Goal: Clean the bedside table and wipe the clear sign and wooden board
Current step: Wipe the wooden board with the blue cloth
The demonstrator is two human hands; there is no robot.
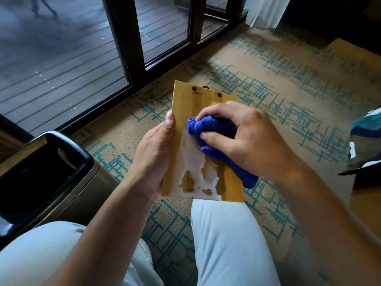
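A yellowish wooden board (187, 104) with two dark rivets near its far end is held above the carpet, in front of my knees. My left hand (153, 153) grips its left edge, thumb on top. My right hand (245, 135) holds a bunched blue cloth (208, 125) and presses it on the board's middle. A whitish wet patch covers the board's near half. The clear sign is not in view.
A dark bin with a glossy black rim (59, 139) stands at my left. Glass doors with dark frames (132, 50) lie ahead, a wooden deck beyond. Patterned beige and teal carpet (278, 83) spreads around. A dark object (362, 174) sits at the right edge.
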